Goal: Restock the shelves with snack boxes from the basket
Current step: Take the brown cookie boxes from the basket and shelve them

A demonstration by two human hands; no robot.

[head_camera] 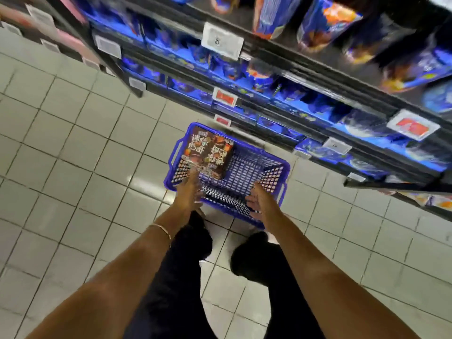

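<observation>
A blue plastic basket stands on the tiled floor in front of the shelves. In its left half lie two dark brown snack boxes side by side; the right half shows bare mesh. My left hand hangs over the basket's near left rim with fingers straight, pointing at the boxes and holding nothing. My right hand is over the near right rim, palm turned inward, fingers relaxed and empty. The image is blurred by motion.
Black shelves packed with blue snack packs run along the right, with white and red price tags on their edges. White floor tiles spread to the left. My legs in black trousers stand just behind the basket.
</observation>
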